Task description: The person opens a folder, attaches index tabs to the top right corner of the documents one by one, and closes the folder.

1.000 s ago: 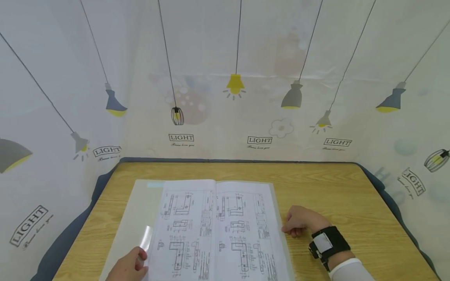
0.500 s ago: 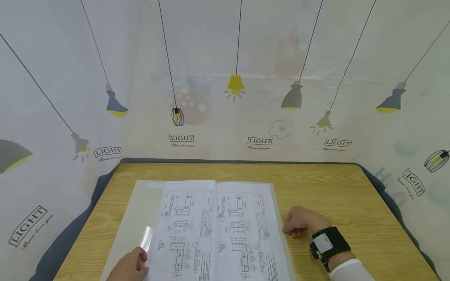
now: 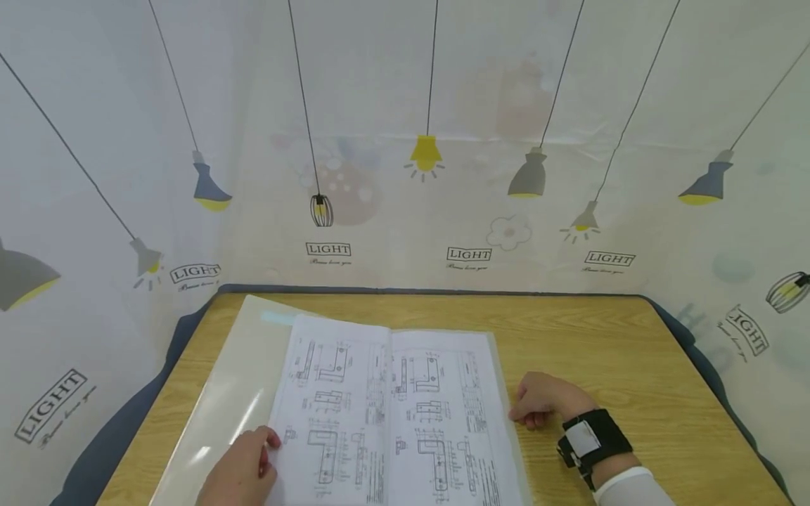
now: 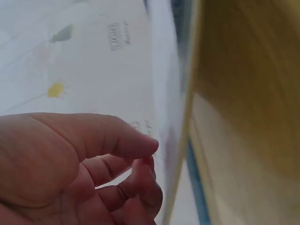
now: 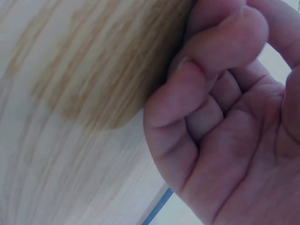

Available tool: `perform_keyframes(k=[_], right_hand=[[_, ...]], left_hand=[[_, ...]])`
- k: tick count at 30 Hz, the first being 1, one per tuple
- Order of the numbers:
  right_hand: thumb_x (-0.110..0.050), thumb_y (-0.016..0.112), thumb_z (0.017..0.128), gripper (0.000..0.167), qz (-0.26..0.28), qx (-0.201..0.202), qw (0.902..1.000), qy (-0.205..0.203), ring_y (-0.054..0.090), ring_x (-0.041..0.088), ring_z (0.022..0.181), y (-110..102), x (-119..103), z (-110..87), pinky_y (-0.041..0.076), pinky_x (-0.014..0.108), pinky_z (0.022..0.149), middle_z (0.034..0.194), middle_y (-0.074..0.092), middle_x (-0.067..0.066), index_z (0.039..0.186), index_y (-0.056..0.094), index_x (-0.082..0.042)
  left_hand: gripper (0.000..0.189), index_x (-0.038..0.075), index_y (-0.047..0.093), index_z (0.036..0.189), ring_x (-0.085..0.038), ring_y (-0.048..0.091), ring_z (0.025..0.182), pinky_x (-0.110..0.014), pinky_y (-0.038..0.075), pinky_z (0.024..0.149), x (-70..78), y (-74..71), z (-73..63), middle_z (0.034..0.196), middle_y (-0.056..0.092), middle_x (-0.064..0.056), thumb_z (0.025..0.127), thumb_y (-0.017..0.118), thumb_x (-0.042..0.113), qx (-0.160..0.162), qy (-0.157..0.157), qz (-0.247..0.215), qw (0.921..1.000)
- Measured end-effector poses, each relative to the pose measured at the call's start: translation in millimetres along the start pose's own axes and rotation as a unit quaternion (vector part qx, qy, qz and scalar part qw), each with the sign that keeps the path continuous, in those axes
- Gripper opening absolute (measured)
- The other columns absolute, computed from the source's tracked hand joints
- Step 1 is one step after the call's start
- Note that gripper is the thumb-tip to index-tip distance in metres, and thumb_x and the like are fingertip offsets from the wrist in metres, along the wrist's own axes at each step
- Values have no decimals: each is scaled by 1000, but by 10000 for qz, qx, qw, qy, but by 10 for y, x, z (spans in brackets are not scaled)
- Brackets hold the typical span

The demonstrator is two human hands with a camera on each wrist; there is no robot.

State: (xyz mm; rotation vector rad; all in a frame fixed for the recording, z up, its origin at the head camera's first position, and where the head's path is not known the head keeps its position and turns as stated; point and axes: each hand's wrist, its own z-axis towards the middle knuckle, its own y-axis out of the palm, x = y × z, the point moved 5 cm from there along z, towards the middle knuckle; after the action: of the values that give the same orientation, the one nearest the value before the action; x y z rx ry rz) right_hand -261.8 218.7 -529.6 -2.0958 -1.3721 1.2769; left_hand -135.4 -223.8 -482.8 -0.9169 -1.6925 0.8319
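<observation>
An open display folder (image 3: 221, 393) with a pale cover lies on the wooden table, showing technical drawings on its left page (image 3: 335, 407) and right page (image 3: 446, 414). My left hand (image 3: 243, 464) pinches the folder's left page side, thumb and fingers curled at the page edge. That side, cover included, tilts up from the table; in the left wrist view the raised folder (image 4: 185, 103) appears nearly edge-on beside my fingertips. My right hand (image 3: 538, 400), wearing a black wrist strap, holds the folder's right edge with curled fingers. In the right wrist view those fingers (image 5: 178, 93) lie against the tabletop.
The wooden table (image 3: 607, 337) extends to the right of and behind the folder. A pale curtain (image 3: 392, 232) printed with hanging lamps encloses its back and both sides, with a dark blue border (image 3: 443, 289) along the table's edge.
My left hand has moved up and slightly right, and the folder's left side has risen off the table with it. The right hand has stayed in place.
</observation>
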Motion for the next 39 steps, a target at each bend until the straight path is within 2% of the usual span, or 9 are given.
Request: perform_keyframes(k=[3,8,11,15,18,21,29,34,39], right_hand=[[-13,75,77,24,25,-19,10000,-8,49,11,44,5,0,-2,36,21,45,49,60,3,58,64,-5],[-14,74,77,23,-33,-47,10000,31,50,11,45,2,0,-1,36,21,45,51,60,2,59,64,-5],[-14,74,78,23,-53,-59,10000,47,50,11,45,-2,-2,-2,36,21,45,51,60,2,59,64,-6],[-14,75,77,23,-49,-52,10000,37,49,11,45,-1,-8,-6,35,21,45,51,59,2,59,64,-6],[-14,74,77,22,-59,-49,10000,33,49,11,45,1,-12,-9,35,21,45,51,59,2,59,63,-6],[-13,74,77,22,-37,-52,10000,50,49,11,45,-2,-16,-20,35,21,45,51,59,2,59,63,-6],[-13,73,79,23,-29,-102,9999,133,49,11,46,-30,-51,-61,36,20,46,52,59,2,60,63,-5],[-14,73,80,23,-81,-102,9997,198,50,12,46,-39,-57,-83,37,21,46,54,60,3,61,63,-5],[-14,73,80,23,-10,-205,9994,283,50,11,47,-27,-50,-62,37,20,46,54,60,2,61,62,-6]], left_hand=[[22,11,60,99,-14,41,66,-28,35,59,255,-79,-100,74,46,1,78,66,8,510,472,270,9972],[27,17,63,103,-10,45,74,-28,41,66,767,-37,-241,81,51,7,78,73,19,1115,1558,310,9810],[34,16,63,110,-12,51,82,-31,46,72,1042,87,-281,92,57,5,78,73,24,1030,2230,297,9689],[47,15,58,123,-18,55,99,-39,49,85,1341,292,-268,111,58,0,82,70,33,367,2654,399,9626],[54,16,54,131,-22,53,112,-43,47,92,1554,413,-230,123,56,-2,83,69,36,-119,2806,474,9586],[57,17,50,135,-23,49,119,-47,46,94,1758,483,-186,130,53,-3,85,67,38,-359,3002,614,9512],[53,17,55,129,-21,53,111,-39,48,86,2149,517,34,125,56,-2,83,69,40,-22,3357,1328,9325],[50,16,58,125,-20,56,99,-36,50,79,2263,609,338,114,60,-3,81,74,36,-163,3143,1582,9359],[40,16,62,114,-20,54,93,-37,49,75,2203,649,607,104,59,-3,79,76,32,-79,2881,1661,9430]])
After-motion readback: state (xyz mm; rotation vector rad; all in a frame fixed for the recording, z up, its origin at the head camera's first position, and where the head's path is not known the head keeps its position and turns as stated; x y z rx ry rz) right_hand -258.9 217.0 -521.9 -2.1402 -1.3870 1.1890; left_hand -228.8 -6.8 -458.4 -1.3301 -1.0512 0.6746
